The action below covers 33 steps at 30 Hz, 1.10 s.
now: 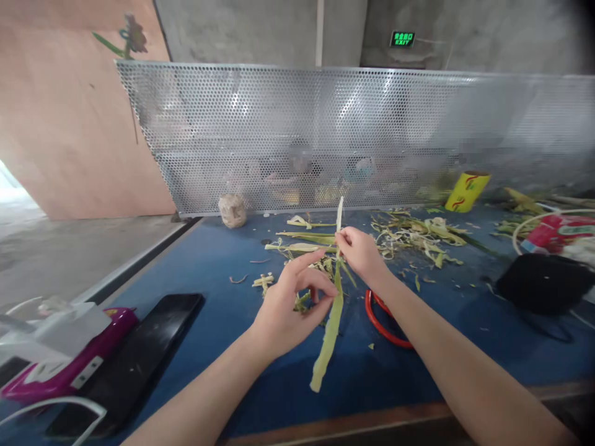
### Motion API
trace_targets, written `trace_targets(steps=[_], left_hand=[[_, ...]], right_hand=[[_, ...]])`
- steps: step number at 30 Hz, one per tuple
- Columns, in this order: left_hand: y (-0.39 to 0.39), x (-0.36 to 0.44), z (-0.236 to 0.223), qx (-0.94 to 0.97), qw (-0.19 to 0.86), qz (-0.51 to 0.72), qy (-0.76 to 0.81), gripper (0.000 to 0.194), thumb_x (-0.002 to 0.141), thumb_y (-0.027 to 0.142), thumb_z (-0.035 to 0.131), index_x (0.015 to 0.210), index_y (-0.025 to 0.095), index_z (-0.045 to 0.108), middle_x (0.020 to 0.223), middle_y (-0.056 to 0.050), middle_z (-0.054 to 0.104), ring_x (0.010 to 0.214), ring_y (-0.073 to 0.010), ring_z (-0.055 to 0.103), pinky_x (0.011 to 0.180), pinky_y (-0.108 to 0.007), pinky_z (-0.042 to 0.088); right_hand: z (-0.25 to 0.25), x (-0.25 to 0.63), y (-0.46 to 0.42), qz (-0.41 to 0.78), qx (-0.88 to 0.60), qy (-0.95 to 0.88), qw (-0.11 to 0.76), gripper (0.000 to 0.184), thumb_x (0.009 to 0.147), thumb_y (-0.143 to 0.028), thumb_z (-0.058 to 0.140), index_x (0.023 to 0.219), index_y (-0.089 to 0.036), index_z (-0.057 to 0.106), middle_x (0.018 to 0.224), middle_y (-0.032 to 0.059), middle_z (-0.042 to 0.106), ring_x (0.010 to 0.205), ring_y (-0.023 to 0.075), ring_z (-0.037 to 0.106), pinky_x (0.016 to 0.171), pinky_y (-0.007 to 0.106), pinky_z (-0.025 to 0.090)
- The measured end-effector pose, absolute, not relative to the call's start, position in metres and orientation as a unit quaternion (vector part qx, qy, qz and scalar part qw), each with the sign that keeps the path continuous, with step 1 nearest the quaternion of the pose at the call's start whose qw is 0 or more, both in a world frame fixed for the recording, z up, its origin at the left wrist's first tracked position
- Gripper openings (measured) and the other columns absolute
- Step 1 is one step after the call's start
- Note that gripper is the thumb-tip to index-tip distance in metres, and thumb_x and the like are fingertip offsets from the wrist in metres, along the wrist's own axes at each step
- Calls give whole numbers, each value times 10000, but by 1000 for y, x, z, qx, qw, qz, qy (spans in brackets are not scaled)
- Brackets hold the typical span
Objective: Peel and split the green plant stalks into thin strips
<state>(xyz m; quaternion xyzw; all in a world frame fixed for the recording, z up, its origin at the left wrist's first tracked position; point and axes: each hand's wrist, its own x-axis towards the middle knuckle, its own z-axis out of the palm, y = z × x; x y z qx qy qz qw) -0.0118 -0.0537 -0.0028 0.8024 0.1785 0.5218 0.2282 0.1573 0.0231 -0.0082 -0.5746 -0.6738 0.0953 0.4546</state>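
A long, pale green leaf strip (328,339) hangs over the blue table, held between my two hands. My right hand (357,251) pinches it near its upper part, and a whitish end sticks up above the fingers. Lower down, my left hand (297,297) grips the strip's edge between thumb and a fingertip, with the index finger stretched out toward the right hand. Behind my hands lie several flat leaf strips (302,247) and small scraps. A little knotted piece of leaf (263,282) rests left of them.
A red ring-shaped handle (385,328) lies under my right forearm. Leaf scraps (418,232) are heaped at the back right, near a yellow roll (467,192). A black pouch (546,282) sits at right; a phone (134,353) and purple power strip (79,359) at left. Perforated metal screen (279,124) behind.
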Motion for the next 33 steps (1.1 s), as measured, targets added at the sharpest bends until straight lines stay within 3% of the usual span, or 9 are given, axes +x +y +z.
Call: trace_targets(steps=[4,8,11,14,19,22,26,29,33], left_hand=[[-56,-11,2,771,280,544,176,562,698,-2,532,1175,202,315,727,-5,603,762,-148,590,701,-307,487],[-56,-13,8,707,442,536,134,578,696,10,559,1185,190,310,690,7,592,774,-161,600,754,-346,476],[-54,-14,9,656,592,459,93,616,670,53,611,1189,210,318,653,29,566,653,-164,618,574,-289,504],[-49,-12,9,612,671,406,106,560,640,106,654,1131,198,401,644,38,548,461,-111,575,426,-225,455],[-34,-12,3,467,690,468,294,501,636,117,647,1088,164,435,608,27,542,527,-109,577,395,-176,412],[-27,-16,0,396,693,462,387,436,662,46,545,1071,109,408,558,11,548,510,-97,569,399,-160,416],[-30,-15,-1,420,667,438,432,473,661,46,491,1097,122,324,508,25,527,555,-155,601,380,-196,444],[-35,-11,-1,464,624,428,461,529,651,86,539,1105,133,271,570,11,555,564,-181,613,356,-219,456],[-37,-11,-1,549,555,421,462,522,634,144,593,1066,152,300,602,7,560,528,-185,609,262,-167,377]], right_hand=[[-5,178,32,61,-613,-631,471,194,775,-272,399,631,-185,495,501,7,559,468,131,522,495,225,353],[-5,201,40,4,-658,-602,452,194,762,-244,412,609,-174,508,528,33,573,521,150,535,538,242,351],[-8,214,45,-4,-674,-586,449,201,746,-230,418,572,-171,499,510,50,555,538,172,527,544,261,339],[-8,217,47,8,-670,-594,446,208,742,-238,412,568,-170,501,517,51,551,557,176,529,552,266,342],[3,203,35,112,-590,-682,417,218,758,-296,412,636,-170,543,522,-2,561,485,122,515,512,232,369],[11,191,23,284,-472,-743,380,220,755,-317,431,644,-162,542,464,-38,495,416,89,456,430,200,338],[14,178,12,450,-376,-763,271,205,748,-322,470,711,-145,567,455,-48,509,338,49,362,372,181,285],[10,171,10,483,-372,-762,219,208,743,-329,489,714,-142,575,467,-41,529,328,41,364,360,175,277],[4,163,10,485,-376,-768,186,223,736,-344,505,693,-138,580,465,-39,521,330,41,375,360,176,287]])
